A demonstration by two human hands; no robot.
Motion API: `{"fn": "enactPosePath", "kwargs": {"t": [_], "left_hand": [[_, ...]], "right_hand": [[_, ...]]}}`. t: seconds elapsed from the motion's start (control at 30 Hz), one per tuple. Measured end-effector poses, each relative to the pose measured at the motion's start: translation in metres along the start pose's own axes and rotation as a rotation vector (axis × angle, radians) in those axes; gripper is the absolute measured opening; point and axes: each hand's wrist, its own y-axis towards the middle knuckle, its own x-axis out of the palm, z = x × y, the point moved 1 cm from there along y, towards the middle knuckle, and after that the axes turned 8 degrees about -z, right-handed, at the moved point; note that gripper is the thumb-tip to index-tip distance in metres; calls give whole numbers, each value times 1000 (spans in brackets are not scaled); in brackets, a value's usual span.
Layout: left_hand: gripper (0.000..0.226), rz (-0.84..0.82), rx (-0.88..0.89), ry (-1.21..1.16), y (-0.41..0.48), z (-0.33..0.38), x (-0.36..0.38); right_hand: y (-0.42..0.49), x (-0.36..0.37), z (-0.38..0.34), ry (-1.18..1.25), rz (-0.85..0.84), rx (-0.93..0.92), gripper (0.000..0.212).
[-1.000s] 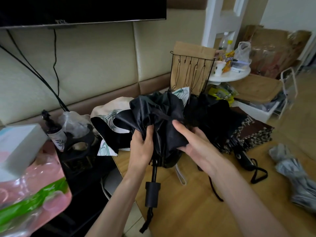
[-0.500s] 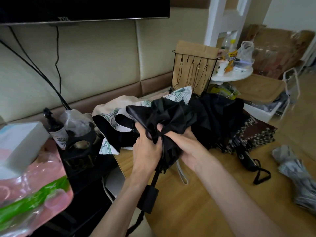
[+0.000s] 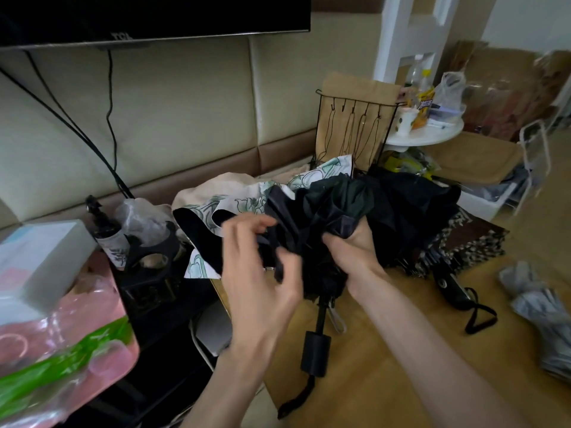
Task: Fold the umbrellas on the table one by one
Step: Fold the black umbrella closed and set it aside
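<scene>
Two bare hands meet on one black umbrella (image 3: 324, 211) in the head view. The left hand (image 3: 259, 282) has its grip nearly closed: thumb and curled fingers pinch a dark fold at the umbrella's left side, though blur hides exactly which fold. The right hand (image 3: 355, 257) takes the other side, its fingers (image 3: 336, 242) curled into the bunched cloth just under the crumpled top.

The canopy is thin, matt black fabric gathered in loose ruffles. Below it a slim black shaft runs down to a stubby cylindrical handle (image 3: 314, 355), with a black wrist strap dangling from its end. The umbrella is held over the left edge of the bench (image 3: 355, 396), a smooth, honey-coloured wooden top.

Behind the black umbrella to its left lies a floral umbrella (image 3: 244, 202), white cloth printed with green outlines and lined in black. Just behind to its right sits a second black umbrella (image 3: 411, 208), a soft dark heap. Farther right is a patterned umbrella (image 3: 475, 239), speckled brown and cream. Well to the right, at the frame's edge, lies a grey umbrella (image 3: 537, 304), crinkled and bundled.
</scene>
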Motion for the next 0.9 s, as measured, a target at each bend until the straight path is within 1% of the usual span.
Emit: {"fn": "enactPosePath", "kwargs": {"t": [0.03,0.07,0.1,0.13,0.17,0.2,0.23,0.27,0.33,0.47,0.53,0.6,0.67,0.7,0.83,0.9], "left_hand": [[39,-66,-15,34,-2,1,6],[56,-166,-93,51,-4,2,13],[80,-288,-214,47,-5,0,20],[105,-405,-366,-8,-5,-2,26],[123,-501,-508,-103,-4,-4,29],[134,-550,-617,-223,-1,-8,31],[140,-546,-689,-335,2,-10,31],[143,-508,-737,-424,5,-14,32],[143,-462,-794,-534,9,-19,32],[134,-536,-762,-648,9,-24,32],[129,-564,-735,-648,11,-30,28],[121,-594,-719,-622,12,-33,26],[112,-596,-696,-579,13,-35,25],[106,-585,-690,-559,14,-37,26],[91,-523,-710,-527,13,-47,28],[87,-516,-686,-532,12,-49,31]], "right_hand": [[-2,2,1,-5,-26,-33,65],[-3,4,1,1,-61,-56,67],[-5,5,2,18,-99,-62,68],[-5,6,2,36,-138,-54,66],[-5,5,2,59,-170,-30,64],[-6,5,0,82,-208,-2,60],[-7,4,-2,105,-250,21,55],[-8,4,-4,119,-284,42,50],[-12,4,-9,133,-324,66,43],[-18,8,-19,160,-415,124,35],[-18,6,-25,94,-464,142,28],[-16,2,-32,-63,-500,106,28],[-15,-1,-39,-200,-527,73,35],[-15,-4,-42,-216,-538,76,40],[-18,-21,-53,-174,-622,52,70],[-20,-19,-51,-160,-559,39,91]]}}
